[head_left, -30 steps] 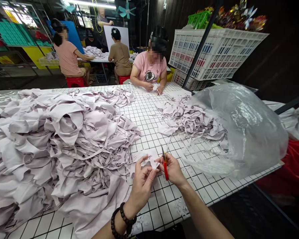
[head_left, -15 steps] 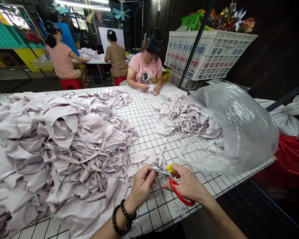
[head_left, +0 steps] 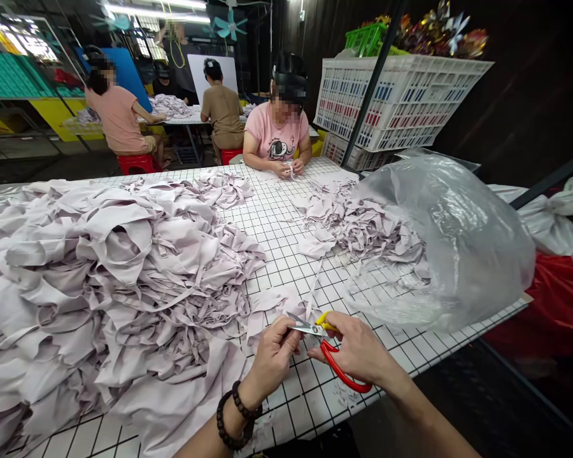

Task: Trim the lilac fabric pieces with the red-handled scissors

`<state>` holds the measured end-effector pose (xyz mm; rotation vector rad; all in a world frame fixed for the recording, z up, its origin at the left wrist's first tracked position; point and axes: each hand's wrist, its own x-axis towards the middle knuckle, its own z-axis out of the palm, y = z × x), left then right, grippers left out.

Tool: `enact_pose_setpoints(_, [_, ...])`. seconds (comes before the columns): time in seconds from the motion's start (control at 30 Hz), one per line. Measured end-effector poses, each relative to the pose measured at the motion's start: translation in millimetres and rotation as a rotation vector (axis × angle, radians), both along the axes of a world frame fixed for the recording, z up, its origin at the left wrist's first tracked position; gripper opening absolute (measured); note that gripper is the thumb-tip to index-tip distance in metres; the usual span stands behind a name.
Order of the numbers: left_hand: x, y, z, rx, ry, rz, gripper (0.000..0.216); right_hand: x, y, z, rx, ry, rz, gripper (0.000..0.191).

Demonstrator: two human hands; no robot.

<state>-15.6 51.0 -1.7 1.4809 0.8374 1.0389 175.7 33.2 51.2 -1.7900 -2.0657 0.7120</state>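
My right hand grips red-handled scissors, blades pointing left toward my left hand. My left hand, with a dark bead bracelet on its wrist, pinches a small pale lilac fabric piece at the blade tips. Both hands hover over the near edge of the white grid-patterned table. A big heap of pale lilac fabric pieces lies just left of my hands.
A clear plastic bag spilling trimmed fabric scraps lies at the right. A person in a pink shirt works at the table's far side. White crates stand behind. Other people sit at a further table.
The scissors swung from upright to lying sideways with blades toward my left hand. My left hand closed from spread fingers into a pinch on the fabric.
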Motion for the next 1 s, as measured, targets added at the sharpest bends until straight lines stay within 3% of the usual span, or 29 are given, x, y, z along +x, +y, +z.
enact_pose_setpoints(0.5, [2, -2, -0.4, -0.145, -0.023, -0.039, 0.027, 6, 1, -20.6, 0.117, -0.102, 0.003, 0.038])
enact_pose_setpoints(0.63, [-7, 3, -0.7, -0.156, 0.097, -0.028, 0.029, 15, 2, -27.0, 0.024, 0.082, -0.031, 0.040])
enact_pose_setpoints(0.7, [-16, 4, 9.9, -0.096, 0.296, 0.039, 0.029, 25, 8, -32.4, -0.048, 0.260, -0.119, 0.038])
enact_pose_setpoints(0.8, [-29, -4, 45.9, 0.013, 0.496, 0.184, 0.025, 43, 25, -44.1, -0.026, 0.383, -0.280, 0.030])
enact_pose_setpoints(0.9, [-42, -25, 90.7, -0.021, 0.317, 0.110, 0.030, 53, 51, -56.6, -0.009, 0.353, -0.289, 0.025])
enact_pose_setpoints(1.0, [-62, -46, 113.6, -0.286, -0.012, 0.146, 0.044, 51, 78, -65.8, -0.039, 0.315, -0.212, 0.023])
